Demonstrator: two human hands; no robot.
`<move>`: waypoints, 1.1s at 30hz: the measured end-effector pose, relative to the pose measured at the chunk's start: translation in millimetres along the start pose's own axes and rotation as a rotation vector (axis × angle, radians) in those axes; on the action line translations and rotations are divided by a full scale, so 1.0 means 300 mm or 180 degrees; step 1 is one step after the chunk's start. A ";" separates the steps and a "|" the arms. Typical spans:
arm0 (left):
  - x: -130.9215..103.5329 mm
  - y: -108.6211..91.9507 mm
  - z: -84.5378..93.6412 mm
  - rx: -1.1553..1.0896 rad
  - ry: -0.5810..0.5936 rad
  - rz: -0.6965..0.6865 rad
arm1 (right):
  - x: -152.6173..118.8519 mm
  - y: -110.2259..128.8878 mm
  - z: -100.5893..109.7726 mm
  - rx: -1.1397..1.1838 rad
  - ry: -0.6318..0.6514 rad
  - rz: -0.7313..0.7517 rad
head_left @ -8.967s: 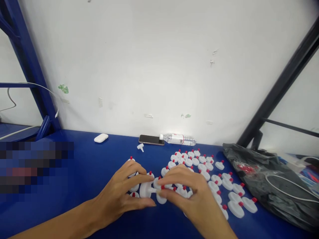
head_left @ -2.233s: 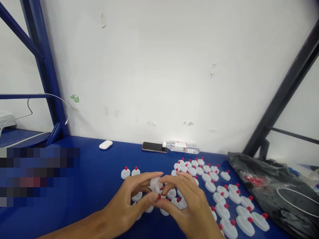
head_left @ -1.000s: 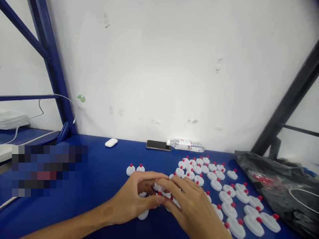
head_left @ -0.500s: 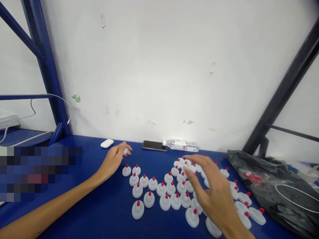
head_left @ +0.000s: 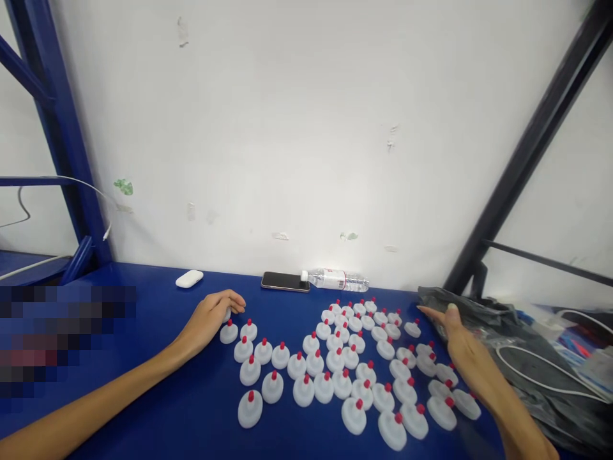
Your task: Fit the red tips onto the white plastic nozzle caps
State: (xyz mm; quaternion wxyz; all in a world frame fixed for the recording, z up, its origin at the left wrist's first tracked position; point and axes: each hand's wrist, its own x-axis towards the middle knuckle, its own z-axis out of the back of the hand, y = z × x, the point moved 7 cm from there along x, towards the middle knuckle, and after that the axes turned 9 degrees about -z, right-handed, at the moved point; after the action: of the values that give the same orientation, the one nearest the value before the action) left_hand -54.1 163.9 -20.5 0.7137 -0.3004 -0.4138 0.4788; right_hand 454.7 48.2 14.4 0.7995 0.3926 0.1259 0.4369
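Many small white oval bottles with red tips, such as this front one (head_left: 249, 410), stand over the middle and right of the blue table. At the upper left end of the group is my left hand (head_left: 211, 319), its fingers curled down over a white piece that shows only in part beneath them. My right hand (head_left: 467, 351) is at the right, beside the bottles and over the edge of a black plastic bag (head_left: 541, 396). Its thumb and fingers are apart and nothing is between them.
Along the wall lie a white case (head_left: 189, 278), a phone (head_left: 285, 282) and a clear water bottle (head_left: 335, 279) on its side. Dark posts rise at left (head_left: 71, 140) and right (head_left: 512, 172). A white cord loops over the bag.
My right hand has moved right, away from above the bottles to the bag. My left hand has lowered its white piece beside the leftmost bottles. The view has shifted slightly right.
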 end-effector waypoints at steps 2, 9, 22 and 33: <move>-0.002 -0.010 -0.008 -0.0045 0.0033 -0.0091 | 0.010 -0.023 -0.026 0.0033 0.0182 -0.0053; -0.024 -0.094 -0.028 -0.0082 0.0054 -0.0365 | -0.008 -0.053 -0.083 0.0022 0.0568 -0.0077; -0.170 -0.253 -0.178 0.0223 0.0663 -0.1028 | -0.132 0.101 -0.161 0.0219 0.1345 0.0339; -0.228 -0.249 -0.174 0.0734 0.0423 -0.0844 | 0.019 -0.094 -0.097 -0.0019 0.0448 0.0139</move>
State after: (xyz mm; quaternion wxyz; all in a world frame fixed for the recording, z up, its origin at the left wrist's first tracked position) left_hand 10.6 71.4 -4.6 0.8260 -0.1904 -0.3440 0.4039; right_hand 459.0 59.1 -24.7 0.7800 0.3612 0.1720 0.4812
